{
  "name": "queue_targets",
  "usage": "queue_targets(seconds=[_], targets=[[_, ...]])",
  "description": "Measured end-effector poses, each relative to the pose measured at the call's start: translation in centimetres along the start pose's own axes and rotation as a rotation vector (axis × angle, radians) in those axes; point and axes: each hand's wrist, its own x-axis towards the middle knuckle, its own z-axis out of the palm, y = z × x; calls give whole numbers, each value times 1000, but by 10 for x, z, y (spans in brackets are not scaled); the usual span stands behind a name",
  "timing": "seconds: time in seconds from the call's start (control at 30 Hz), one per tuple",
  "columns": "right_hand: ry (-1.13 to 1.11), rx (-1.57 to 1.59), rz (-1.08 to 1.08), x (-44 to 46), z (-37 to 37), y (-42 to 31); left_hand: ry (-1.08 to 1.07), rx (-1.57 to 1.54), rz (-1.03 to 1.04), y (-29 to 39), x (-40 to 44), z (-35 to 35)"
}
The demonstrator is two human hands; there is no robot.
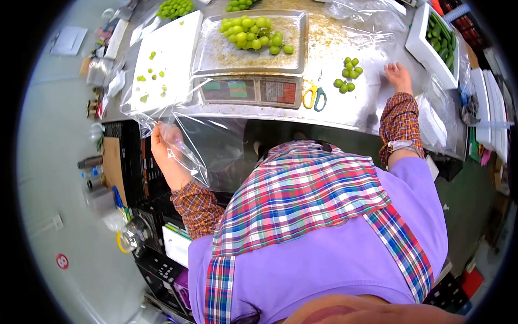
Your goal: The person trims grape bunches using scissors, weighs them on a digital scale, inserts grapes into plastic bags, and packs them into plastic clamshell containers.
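My left hand (166,146) grips a clear plastic bag (218,143) near its edge, in front of the table's front left edge. The bag hangs down over the edge and partly overlaps a white board (175,51). My right hand (399,79) is over the right of the table, holding nothing, its fingers apart and slightly curled. To its left lies a small cluster of green grapes (348,74). A larger bunch of green grapes (251,33) rests on the metal tray of a weighing scale (226,90). Scissors (314,99) with yellow and dark green handles lie beside the scale.
Loose grapes and scraps lie on the white board. More grape bunches (174,8) are at the back. A white foam box (418,46) of green cucumber-like vegetables stands far right, near crumpled clear plastic (372,21). Dark crates (141,162) stand below on the left.
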Motion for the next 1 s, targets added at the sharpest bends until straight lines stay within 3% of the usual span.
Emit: queue_targets(seconds=[0.03, 0.17, 0.23, 0.33, 0.37, 0.43, 0.47, 0.5, 0.57, 0.6, 0.73, 0.83, 0.87, 0.97, 1.0], targets=[[6, -9, -21, -8, -2, 0, -19, 113, 71, -1, 9, 8], [-110, -294, -46, -19, -37, 9, -206, -156, -142, 12, 64, 26], [-54, -739, -389, -75, -34, 21, -265, -187, -129, 19, 77, 45], [119, -977, -895, -138, -13, 54, -313, -259, -208, 27, 96, 70], [200, -982, -1065, -159, -2, 70, -590, -464, -398, 23, 121, 62], [-251, -675, -816, -240, 45, 117, -692, -498, -550, 33, 104, 93], [-490, -745, -454, -288, 69, 138, -569, -629, -687, 35, 92, 116], [-902, -744, -284, -324, 93, 164, -577, -421, -546, 34, 81, 133], [-1198, -483, 355, -364, 116, 212, -815, -360, -611, 26, 79, 153], [-1261, -385, 438, -380, 127, 225, -1103, -472, -715, 18, 90, 159], [-1391, -44, 558, -396, 154, 226, -627, -88, -210, 25, 45, 180], [-1395, -131, 418, -398, 153, 206, -583, -213, -280, 11, 73, 174], [-1327, -328, 285, -398, 152, 209, -438, -129, -213, 2, 71, 172], [-1130, -320, 445, -374, 150, 237, -610, 67, 10, 3, 34, 175], [-1090, -244, 603, -365, 150, 250, -819, 283, 377, 4, 20, 172]])
